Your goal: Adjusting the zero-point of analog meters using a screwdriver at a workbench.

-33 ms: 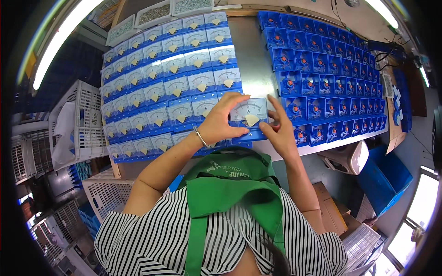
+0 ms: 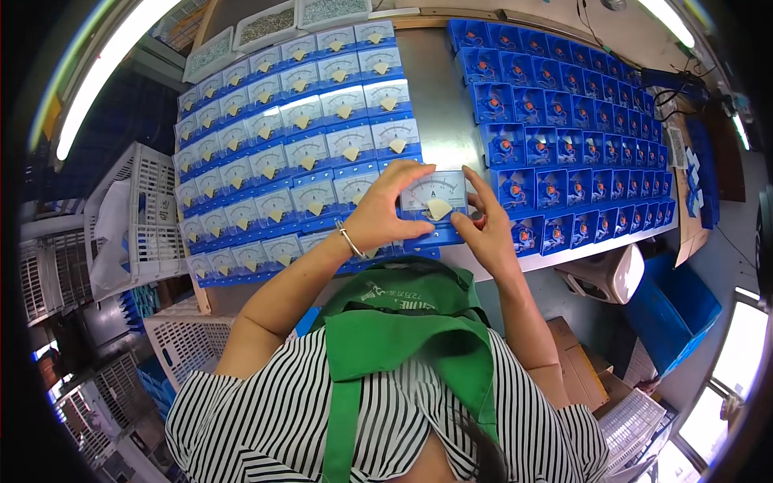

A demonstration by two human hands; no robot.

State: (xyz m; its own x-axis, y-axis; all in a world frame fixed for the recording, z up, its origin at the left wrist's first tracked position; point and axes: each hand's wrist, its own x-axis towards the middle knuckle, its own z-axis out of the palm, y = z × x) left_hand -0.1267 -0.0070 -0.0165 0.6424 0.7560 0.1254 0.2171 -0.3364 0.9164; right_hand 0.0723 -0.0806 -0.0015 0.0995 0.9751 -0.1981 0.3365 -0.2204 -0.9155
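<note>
Between my two hands is a panel meter point(image 2: 433, 191) with a clear cover, a white dial and a cream fan-shaped piece low on its face. My left hand point(image 2: 380, 211) grips its left side, thumb along the lower edge and fingers at the top corner. My right hand point(image 2: 489, 232) clasps the right side, its thumb at the lower right corner. To the left, similar meters point(image 2: 308, 153) in blue housings stand in several close rows. Open blue housings point(image 2: 551, 189) with red-orange parts and wires inside fill the right of the table.
A strip of bare metal tabletop point(image 2: 443, 97) runs between the two groups. Trays of small parts point(image 2: 266, 26) stand at the far left. White plastic crates point(image 2: 153, 209) are left of the table. A stool point(image 2: 616, 274) and a blue bin point(image 2: 676, 314) are at the right.
</note>
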